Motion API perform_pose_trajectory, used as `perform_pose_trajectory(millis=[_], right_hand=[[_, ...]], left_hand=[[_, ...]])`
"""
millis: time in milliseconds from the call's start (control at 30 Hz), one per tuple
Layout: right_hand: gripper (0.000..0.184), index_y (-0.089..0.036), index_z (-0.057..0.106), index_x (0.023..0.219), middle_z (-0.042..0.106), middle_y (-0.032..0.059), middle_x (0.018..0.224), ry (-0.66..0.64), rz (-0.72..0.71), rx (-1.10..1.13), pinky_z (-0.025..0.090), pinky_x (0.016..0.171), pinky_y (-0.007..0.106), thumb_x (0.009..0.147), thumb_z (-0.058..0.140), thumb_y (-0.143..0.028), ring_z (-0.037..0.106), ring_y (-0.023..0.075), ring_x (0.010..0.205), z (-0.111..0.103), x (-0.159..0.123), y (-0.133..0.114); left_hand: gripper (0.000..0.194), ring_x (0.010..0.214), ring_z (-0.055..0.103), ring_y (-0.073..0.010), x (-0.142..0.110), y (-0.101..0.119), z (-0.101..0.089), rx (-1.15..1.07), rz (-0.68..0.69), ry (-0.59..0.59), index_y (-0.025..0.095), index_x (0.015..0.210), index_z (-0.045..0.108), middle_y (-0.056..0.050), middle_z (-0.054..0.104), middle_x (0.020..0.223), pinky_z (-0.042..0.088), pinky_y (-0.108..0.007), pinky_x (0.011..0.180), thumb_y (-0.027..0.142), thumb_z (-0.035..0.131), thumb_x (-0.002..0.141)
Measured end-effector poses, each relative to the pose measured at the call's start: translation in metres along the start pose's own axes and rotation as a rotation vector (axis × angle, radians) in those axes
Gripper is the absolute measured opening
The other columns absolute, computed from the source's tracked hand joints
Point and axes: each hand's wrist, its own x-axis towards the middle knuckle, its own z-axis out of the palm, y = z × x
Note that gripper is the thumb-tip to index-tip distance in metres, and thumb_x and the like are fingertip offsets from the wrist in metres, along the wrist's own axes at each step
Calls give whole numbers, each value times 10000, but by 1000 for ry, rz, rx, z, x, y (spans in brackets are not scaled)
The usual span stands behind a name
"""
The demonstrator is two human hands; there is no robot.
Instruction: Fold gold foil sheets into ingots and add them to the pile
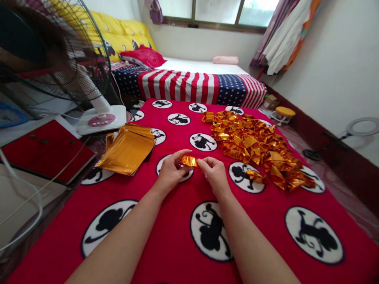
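A small folded piece of gold foil paper (189, 161) is held between my two hands, above the red blanket. My left hand (173, 169) grips its left end, with the thumb below and the fingers behind. At its right end, my right hand (212, 170) pinches it between thumb and fingertips. To the left lies a stack of flat gold foil sheets (128, 150). A large heap of folded gold foil pieces (248, 138) spreads over the blanket to the right, and one loose folded piece (255, 176) lies nearer my right hand.
The red blanket (166, 236) bears round black-and-white monkey figures. A fan (102, 116) with blurred blades stands at the left beside a red-fronted box (44, 144). Behind is a bed with a flag-patterned cover (189, 85). A yellow stool (285, 111) stands at the right wall.
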Motion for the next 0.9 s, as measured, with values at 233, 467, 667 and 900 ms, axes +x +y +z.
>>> perform_pose_trajectory(millis=[233, 467, 667, 900], right_hand=[[267, -172, 631, 685, 522, -45, 504, -33, 6, 65, 279, 395, 211, 747, 676, -427, 397, 77, 401, 2, -3, -5], [271, -166, 635, 698, 530, -41, 504, -29, 16, 118, 283, 395, 204, 752, 678, -428, 407, 75, 400, 6, -6, -7], [260, -173, 630, 692, 536, -42, 505, -10, 24, 105, 288, 395, 206, 756, 665, -423, 410, 78, 401, 5, -6, -5], [230, -173, 617, 656, 519, -48, 485, 0, 25, 97, 275, 389, 203, 749, 662, -378, 397, 75, 395, 3, -5, -3]], left_hand=[[458, 803, 685, -175, 0, -7, -1, 23, 48, 39, 191, 1140, 701, -48, 737, 976, 541, -250, 706, 234, 770, 689], [415, 815, 688, -181, 0, -9, -3, 9, 66, 43, 190, 1109, 716, -53, 743, 975, 542, -259, 730, 260, 772, 704], [462, 844, 690, -195, -1, -5, -3, 18, 54, 11, 190, 1138, 704, -64, 738, 987, 549, -268, 738, 292, 787, 695], [434, 822, 678, -179, -2, -1, -4, -12, 25, -29, 180, 1093, 714, -56, 733, 962, 534, -253, 721, 278, 803, 679]])
